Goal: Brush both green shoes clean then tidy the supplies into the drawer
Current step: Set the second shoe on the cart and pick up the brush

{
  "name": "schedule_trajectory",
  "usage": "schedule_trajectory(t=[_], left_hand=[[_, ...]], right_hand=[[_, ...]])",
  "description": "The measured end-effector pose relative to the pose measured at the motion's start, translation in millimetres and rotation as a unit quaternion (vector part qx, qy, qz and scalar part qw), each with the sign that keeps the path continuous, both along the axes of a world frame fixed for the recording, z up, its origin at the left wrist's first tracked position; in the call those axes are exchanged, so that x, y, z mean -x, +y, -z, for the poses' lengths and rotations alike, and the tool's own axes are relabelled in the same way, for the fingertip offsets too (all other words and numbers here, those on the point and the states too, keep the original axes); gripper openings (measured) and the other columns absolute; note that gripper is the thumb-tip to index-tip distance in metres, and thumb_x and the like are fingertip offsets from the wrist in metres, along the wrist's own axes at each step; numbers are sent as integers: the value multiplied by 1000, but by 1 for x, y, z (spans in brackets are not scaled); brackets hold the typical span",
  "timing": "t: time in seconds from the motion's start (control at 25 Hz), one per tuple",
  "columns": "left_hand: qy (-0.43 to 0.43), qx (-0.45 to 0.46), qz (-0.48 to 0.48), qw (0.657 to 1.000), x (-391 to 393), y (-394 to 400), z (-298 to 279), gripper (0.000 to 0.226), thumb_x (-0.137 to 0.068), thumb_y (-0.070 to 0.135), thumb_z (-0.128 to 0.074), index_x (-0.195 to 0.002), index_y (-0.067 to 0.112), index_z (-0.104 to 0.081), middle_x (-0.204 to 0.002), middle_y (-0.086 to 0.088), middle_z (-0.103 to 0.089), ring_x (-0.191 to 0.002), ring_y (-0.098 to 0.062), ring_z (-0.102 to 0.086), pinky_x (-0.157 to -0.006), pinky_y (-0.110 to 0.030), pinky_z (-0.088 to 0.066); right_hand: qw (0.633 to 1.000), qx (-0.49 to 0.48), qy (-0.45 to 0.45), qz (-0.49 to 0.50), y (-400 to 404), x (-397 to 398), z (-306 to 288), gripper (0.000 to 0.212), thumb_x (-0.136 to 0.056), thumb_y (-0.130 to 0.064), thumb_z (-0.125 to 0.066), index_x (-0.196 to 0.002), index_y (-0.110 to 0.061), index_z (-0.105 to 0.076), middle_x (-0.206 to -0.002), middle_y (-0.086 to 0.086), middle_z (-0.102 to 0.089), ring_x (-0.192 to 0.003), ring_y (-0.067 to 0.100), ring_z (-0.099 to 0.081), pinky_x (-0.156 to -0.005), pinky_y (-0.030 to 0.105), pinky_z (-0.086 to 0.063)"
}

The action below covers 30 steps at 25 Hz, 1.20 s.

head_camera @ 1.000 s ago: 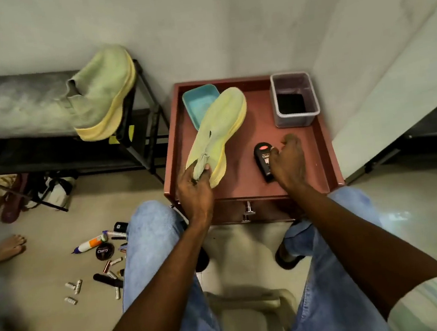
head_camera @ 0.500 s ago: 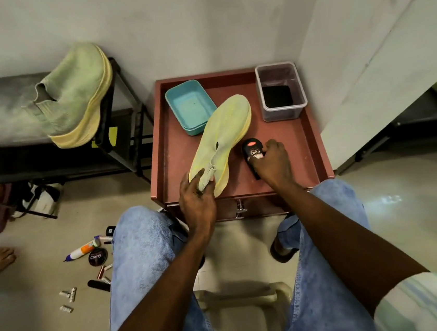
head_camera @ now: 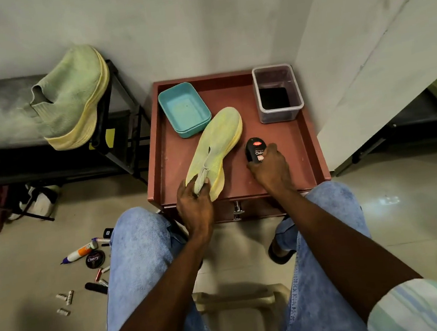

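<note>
One green shoe lies on the brown table top, toe pointing away. My left hand pinches its heel tab at the near end. My right hand grips a black Cherry shoe brush just right of the shoe, resting on the table. The second green shoe sits tilted on the black rack at the left. The drawer below the table top shows a metal handle and is closed.
A teal tray and a clear plastic tub stand at the table's back. On the floor at the left lie a Cherry polish tin, a white tube and several small items. Other footwear sits under the rack.
My right hand closed on the black brush and slid it left, next to the shoe. My left hand kept hold of the heel tab.
</note>
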<state>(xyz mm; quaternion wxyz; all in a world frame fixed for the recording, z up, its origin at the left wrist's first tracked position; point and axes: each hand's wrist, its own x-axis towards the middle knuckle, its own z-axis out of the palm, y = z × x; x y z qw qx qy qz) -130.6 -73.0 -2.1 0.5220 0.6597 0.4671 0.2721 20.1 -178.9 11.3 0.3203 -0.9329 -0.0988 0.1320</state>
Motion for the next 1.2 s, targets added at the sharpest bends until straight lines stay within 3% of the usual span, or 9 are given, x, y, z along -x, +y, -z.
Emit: schedule_trajectory(t=[0.16, 0.28, 0.44, 0.52, 0.64, 0.8, 1.0, 1.2], left_hand=[[70, -39, -16, 997, 2, 2, 6, 32, -86, 19, -71, -118, 17, -68, -133, -4, -55, -119, -23, -55, -100, -42, -49], [75, -22, -49, 996, 3, 19, 0, 34, -86, 4, -67, -119, 12, -68, -138, -10, -52, -128, -28, -48, -108, -40, -42], [140, -72, -45, 987, 1, 48, -11, 37, -89, 4, -59, -124, 10, -65, -146, -11, -46, -135, -28, -41, -114, -41, -32], [164, -88, -61, 981, 3, 45, -16, 35, -90, 10, -60, -125, 8, -64, -144, -11, -47, -133, -28, -43, -111, -42, -33], [175, -75, -105, 976, 14, 30, -9, 34, -89, 14, -65, -122, 5, -65, -137, -15, -53, -127, -31, -48, -108, -45, -39], [151, -10, -164, 975, 22, 22, -5, 32, -86, 21, -70, -116, 10, -69, -128, -11, -57, -117, -30, -55, -101, -47, -47], [111, -15, -129, 985, 21, 21, -7, 31, -83, 14, -71, -114, 12, -69, -135, -8, -50, -122, -27, -52, -103, -45, -45], [120, -102, 53, 986, 10, 49, -23, 33, -82, 2, -65, -115, 7, -70, -138, -8, -51, -126, -20, -47, -110, -33, -38]], right_hand=[[997, -76, 0, 29, 2, 8, -15, 49, -78, -28, -70, -115, -10, -43, -100, 8, -59, -76, 22, -56, -58, 24, -39], [993, -112, 13, 21, 2, 12, -20, 44, -80, -25, -69, -112, -11, -43, -96, 6, -60, -66, 14, -55, -45, 15, -34], [990, -138, 19, 18, 2, 13, -22, 42, -81, -23, -68, -112, -12, -42, -94, 2, -58, -62, 0, -53, -42, 10, -36], [989, -146, 15, 15, 4, 12, -23, 42, -81, -22, -68, -112, -12, -42, -94, 0, -57, -64, 2, -55, -46, 15, -41], [988, -153, 6, 21, 10, 11, -23, 42, -79, -25, -69, -109, -15, -42, -94, 1, -58, -71, 16, -62, -56, 32, -55], [987, -159, 9, 24, 19, 15, -22, 43, -76, -27, -70, -107, -16, -43, -97, 3, -60, -77, 22, -64, -62, 39, -57], [983, -182, 6, 3, 19, 16, -22, 41, -72, -28, -70, -102, -18, -44, -94, 2, -61, -77, 23, -63, -64, 44, -56], [986, -162, -28, 0, 17, 6, -26, 40, -71, -31, -68, -104, -20, -49, -101, 5, -63, -86, 23, -60, -69, 35, -52]])
